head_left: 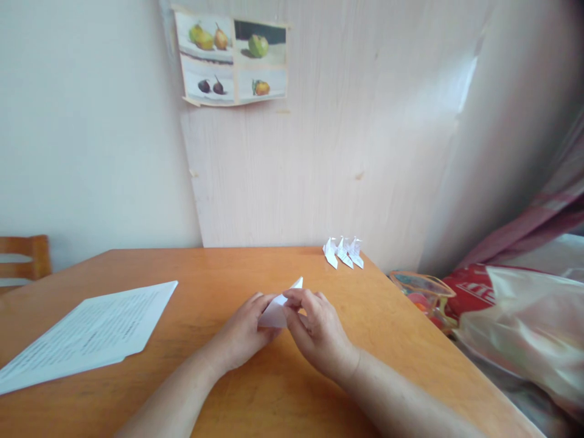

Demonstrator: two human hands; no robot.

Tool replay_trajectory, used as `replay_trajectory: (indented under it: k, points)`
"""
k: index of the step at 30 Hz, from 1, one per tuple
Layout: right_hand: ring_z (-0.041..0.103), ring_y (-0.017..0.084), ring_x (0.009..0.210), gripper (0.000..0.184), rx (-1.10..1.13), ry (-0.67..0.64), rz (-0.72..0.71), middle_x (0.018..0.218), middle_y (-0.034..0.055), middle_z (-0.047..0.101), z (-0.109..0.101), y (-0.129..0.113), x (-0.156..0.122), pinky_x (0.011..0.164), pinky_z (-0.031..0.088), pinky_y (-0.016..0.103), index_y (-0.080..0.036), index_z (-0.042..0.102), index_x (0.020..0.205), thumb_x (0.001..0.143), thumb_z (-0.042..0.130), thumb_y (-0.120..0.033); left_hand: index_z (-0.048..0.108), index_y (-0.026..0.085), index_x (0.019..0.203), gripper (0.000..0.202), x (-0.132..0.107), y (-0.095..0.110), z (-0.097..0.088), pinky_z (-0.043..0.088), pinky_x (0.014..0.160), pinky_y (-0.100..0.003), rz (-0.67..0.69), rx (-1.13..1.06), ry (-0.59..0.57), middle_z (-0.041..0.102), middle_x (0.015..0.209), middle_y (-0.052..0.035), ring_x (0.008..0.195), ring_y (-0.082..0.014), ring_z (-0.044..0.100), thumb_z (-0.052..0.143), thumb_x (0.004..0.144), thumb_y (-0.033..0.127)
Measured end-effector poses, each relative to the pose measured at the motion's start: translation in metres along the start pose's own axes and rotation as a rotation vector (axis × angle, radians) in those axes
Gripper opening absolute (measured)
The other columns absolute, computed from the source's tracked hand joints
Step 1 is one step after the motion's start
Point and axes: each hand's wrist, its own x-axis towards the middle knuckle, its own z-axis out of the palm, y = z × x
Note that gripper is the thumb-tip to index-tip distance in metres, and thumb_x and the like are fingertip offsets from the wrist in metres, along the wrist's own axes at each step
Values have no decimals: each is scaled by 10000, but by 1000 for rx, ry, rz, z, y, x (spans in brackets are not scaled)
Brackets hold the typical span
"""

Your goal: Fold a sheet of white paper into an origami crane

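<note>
A small folded piece of white paper point(279, 307) lies at the middle of the orange wooden table point(219, 286), one pointed tip sticking up to the right. My left hand point(244, 334) grips its left side with curled fingers. My right hand point(317, 331) pinches its right side, fingers pressed together over the fold. Both hands rest low on the tabletop and partly cover the paper.
A stack of printed sheets point(86, 331) lies at the left. Three small folded paper figures point(343, 252) stand at the table's far edge by the wall. Off the right edge sit a glass jug point(426, 295) and plastic bags point(524, 322). A wooden chair point(22, 255) stands far left.
</note>
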Motion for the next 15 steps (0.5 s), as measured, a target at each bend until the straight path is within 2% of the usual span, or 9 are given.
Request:
replay_trajectory:
  k: [4, 7, 10, 12, 15]
  points:
    - [630, 223, 1023, 316, 78, 120, 35, 1106, 74, 679, -5, 6, 1, 894, 477, 393, -246, 522, 1259, 951, 579, -286, 678, 220, 1150, 329, 2, 0, -1, 507, 844, -354, -37, -61, 3, 699, 1043, -62, 963, -243, 647, 679, 821, 225]
    - [601, 237, 1107, 306, 121, 279, 96, 1165, 91, 649, -9, 12, 6, 955, 466, 427, -242, 534, 1260, 966, 560, -324, 666, 201, 1181, 361, 4, -1, -1, 512, 879, -370, -85, -202, -6, 718, 1097, -81, 1005, -259, 662, 685, 822, 239]
    - [593, 247, 1119, 285, 150, 390, 181, 1178, 94, 644, -11, 18, 11, 944, 463, 437, -240, 563, 1227, 974, 537, -369, 651, 181, 1229, 437, 5, -1, -2, 497, 960, -403, -127, -407, -12, 723, 1183, -97, 1085, -284, 663, 723, 821, 317]
    - [591, 250, 1119, 290, 199, 425, 247, 1183, 99, 642, -11, 21, 14, 934, 463, 436, -233, 571, 1210, 980, 520, -402, 643, 174, 1258, 492, 5, 2, -4, 472, 1015, -418, -155, -525, -7, 713, 1234, -99, 1148, -295, 647, 745, 814, 362]
    - [587, 252, 1117, 345, 313, 407, 354, 1200, 114, 634, -9, 26, 16, 918, 467, 426, -216, 562, 1224, 977, 516, -454, 642, 166, 1275, 517, 3, 7, -7, 429, 1076, -418, -215, -649, -4, 693, 1289, -104, 1221, -293, 617, 760, 815, 371]
